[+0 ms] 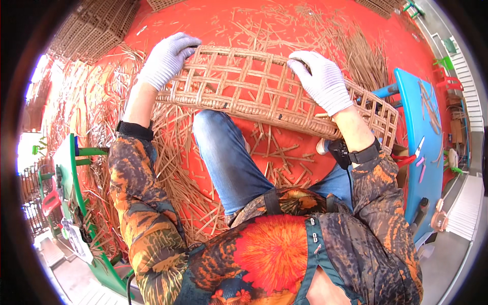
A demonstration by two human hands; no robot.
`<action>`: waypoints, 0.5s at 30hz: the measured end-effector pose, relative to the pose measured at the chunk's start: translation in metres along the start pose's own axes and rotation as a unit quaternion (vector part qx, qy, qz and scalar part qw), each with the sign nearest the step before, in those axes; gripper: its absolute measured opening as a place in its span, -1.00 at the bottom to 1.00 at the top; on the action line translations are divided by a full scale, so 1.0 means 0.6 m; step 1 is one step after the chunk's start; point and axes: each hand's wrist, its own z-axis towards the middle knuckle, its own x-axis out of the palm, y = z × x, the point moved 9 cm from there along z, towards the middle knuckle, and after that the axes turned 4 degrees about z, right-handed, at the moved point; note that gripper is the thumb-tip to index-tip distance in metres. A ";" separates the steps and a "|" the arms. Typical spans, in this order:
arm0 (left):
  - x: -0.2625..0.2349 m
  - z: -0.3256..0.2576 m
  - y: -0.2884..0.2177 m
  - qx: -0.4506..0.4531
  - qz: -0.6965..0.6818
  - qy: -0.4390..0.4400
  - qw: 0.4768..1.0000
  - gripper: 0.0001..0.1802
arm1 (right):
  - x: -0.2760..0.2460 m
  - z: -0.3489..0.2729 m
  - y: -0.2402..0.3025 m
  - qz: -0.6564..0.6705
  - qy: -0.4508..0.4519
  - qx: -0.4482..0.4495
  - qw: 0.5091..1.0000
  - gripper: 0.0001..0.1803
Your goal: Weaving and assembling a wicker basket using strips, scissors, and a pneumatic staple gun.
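Note:
A long brown woven basket point(239, 81) with an open lattice side lies across in front of me, over my knee. My left hand point(163, 60), in a white knitted glove, is closed over its far left corner. Farther right, my right hand point(323, 81), gloved the same way, has its fingers curled over the far rim, with the fingertips partly hidden. The basket's right end stretches past my right wrist, and a thick braided edge runs along the side nearest me.
Loose brown weaving strips point(168, 147) litter the red floor point(213, 23). Stacked woven baskets point(94, 30) stand at the far left. A blue table point(418, 117) on my right holds scissors point(420, 146) and a pink tool point(423, 173). A green-edged table point(76, 190) stands left.

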 end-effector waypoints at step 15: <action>0.008 -0.008 0.031 -0.117 -0.133 0.047 0.983 -0.76 | 0.006 -0.011 -0.003 -0.031 -0.001 -0.018 0.999 -0.71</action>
